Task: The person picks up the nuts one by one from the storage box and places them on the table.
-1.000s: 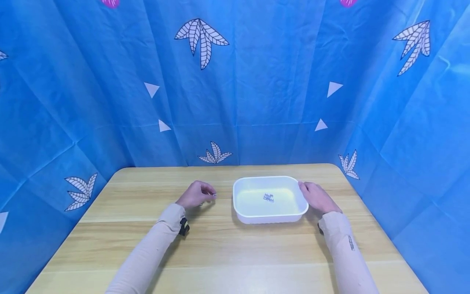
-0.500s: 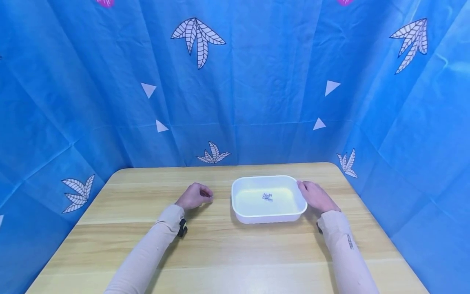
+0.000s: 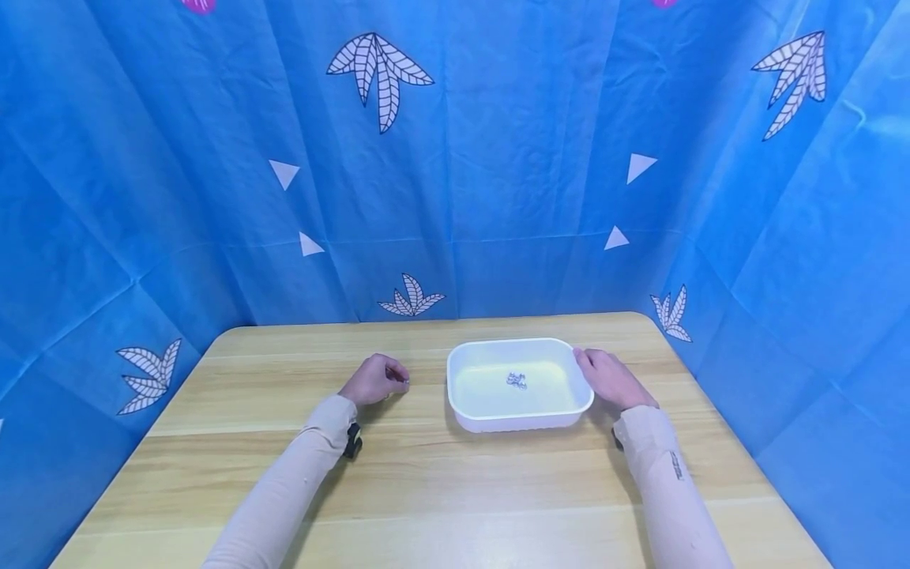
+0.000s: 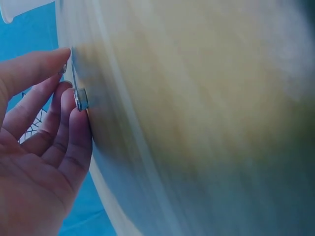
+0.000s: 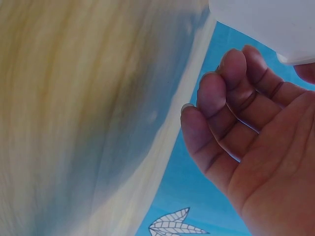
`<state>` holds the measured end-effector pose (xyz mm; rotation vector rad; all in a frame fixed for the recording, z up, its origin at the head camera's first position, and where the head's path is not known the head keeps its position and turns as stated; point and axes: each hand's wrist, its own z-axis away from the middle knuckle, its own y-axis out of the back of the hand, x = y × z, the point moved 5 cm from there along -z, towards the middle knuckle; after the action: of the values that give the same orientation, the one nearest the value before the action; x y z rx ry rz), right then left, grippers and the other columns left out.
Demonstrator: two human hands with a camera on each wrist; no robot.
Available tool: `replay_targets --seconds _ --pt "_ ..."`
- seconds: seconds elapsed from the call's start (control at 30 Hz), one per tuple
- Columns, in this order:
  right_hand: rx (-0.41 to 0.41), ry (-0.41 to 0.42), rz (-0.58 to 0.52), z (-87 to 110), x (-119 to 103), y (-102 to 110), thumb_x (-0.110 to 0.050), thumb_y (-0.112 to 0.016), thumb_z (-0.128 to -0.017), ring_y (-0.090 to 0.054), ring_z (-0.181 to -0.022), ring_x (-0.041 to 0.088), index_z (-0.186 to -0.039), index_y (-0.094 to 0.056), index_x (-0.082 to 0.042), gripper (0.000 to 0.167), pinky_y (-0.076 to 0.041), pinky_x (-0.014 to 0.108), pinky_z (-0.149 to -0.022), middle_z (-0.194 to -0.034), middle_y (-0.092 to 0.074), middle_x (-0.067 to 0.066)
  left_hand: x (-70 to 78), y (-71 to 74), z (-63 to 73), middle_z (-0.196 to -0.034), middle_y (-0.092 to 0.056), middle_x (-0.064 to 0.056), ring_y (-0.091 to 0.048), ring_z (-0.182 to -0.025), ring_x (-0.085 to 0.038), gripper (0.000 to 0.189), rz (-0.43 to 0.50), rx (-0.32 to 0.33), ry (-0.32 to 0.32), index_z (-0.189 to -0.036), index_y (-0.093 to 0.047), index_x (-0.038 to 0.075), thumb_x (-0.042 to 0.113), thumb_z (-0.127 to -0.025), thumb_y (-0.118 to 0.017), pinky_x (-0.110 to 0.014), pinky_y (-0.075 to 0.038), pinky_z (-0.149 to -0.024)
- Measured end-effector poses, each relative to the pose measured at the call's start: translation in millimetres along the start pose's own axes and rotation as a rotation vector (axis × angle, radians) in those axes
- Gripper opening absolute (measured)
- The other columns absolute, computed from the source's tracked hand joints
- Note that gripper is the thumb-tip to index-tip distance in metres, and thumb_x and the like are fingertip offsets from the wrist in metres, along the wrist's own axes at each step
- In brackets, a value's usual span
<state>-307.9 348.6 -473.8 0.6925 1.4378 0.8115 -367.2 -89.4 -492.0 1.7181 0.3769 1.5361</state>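
Note:
In the head view my left hand is low over the table, left of a white plastic tray. The left wrist view shows its thumb and index finger pinching a small shiny metal piece, mostly hidden. A second small round silvery metal piece sits against its lower fingertips, at the tabletop. My right hand holds the tray's right rim, thumb over the edge and curled fingers outside. Inside the tray lies a small cluster of several silvery metal pieces, too small to identify.
The wooden table has rounded far corners. A blue curtain with leaf prints hangs behind and along both sides. The tray stands near the far right part of the table.
The left hand has drawn slightly left, away from the tray, and its small metal piece shows less between the fingers. The right hand stays on the tray rim. The head view has shifted slightly.

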Motion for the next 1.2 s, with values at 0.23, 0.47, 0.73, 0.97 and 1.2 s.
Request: replay_targets --seconds 0.23,0.47,0.73,0.97,1.2 --pt "-0.003 -0.009 0.000 0.2 0.2 1.2 -0.052 -0.022 -0.111 -0.061 -0.128 0.044 -0.139 -0.058 0.000 0.070 -0.044 0.062 -0.113 -0.130 -0.068 0.022 -3.4 1.9 0.0 -0.091 -0.075 -0.004 -0.063 -0.083 -0.014 0.010 -0.016 0.008 0.019 -0.096 -0.078 0.006 0.009 -0.087 -0.080 -0.027 -0.054 -0.078" --pt "-0.005 -0.008 -0.013 0.8 1.6 0.7 -0.053 -0.021 -0.111 -0.062 -0.126 0.041 -0.137 -0.059 -0.001 0.069 -0.045 0.063 -0.112 -0.127 -0.069 0.020 -5.3 1.6 -2.1 -0.091 -0.074 -0.004 -0.063 -0.082 -0.014 0.008 -0.008 0.009 0.027 -0.096 -0.078 0.007 0.011 -0.089 -0.078 -0.027 -0.053 -0.077" --pt "-0.001 0.006 -0.002 -0.3 1.1 1.0 -0.052 -0.021 -0.111 -0.061 -0.128 0.043 -0.138 -0.059 0.000 0.069 -0.044 0.063 -0.113 -0.129 -0.068 0.022 -2.9 0.9 -1.3 -0.092 -0.074 -0.006 -0.063 -0.083 -0.014 0.008 -0.007 0.009 0.035 -0.098 -0.078 0.006 0.010 -0.090 -0.077 -0.026 -0.052 -0.078" --pt "0.009 0.019 0.017 -2.1 -0.8 1.3 -0.045 -0.024 -0.113 -0.062 -0.127 0.044 -0.135 -0.060 0.004 0.065 -0.045 0.061 -0.113 -0.128 -0.068 0.024 -2.0 2.0 -1.2 -0.091 -0.073 -0.007 -0.063 -0.083 -0.015 0.008 0.007 0.019 0.041 -0.097 -0.077 0.004 0.008 -0.090 -0.076 -0.025 -0.052 -0.075" --pt "0.002 0.013 0.014 -1.7 0.8 1.1 -0.048 -0.022 -0.112 -0.059 -0.130 0.046 -0.139 -0.058 0.004 0.068 -0.043 0.062 -0.114 -0.132 -0.067 0.025 -3.9 0.7 -2.6 -0.092 -0.072 -0.007 -0.062 -0.084 -0.016 0.009 0.005 0.020 0.061 -0.098 -0.076 0.005 0.009 -0.090 -0.076 -0.025 -0.051 -0.075"
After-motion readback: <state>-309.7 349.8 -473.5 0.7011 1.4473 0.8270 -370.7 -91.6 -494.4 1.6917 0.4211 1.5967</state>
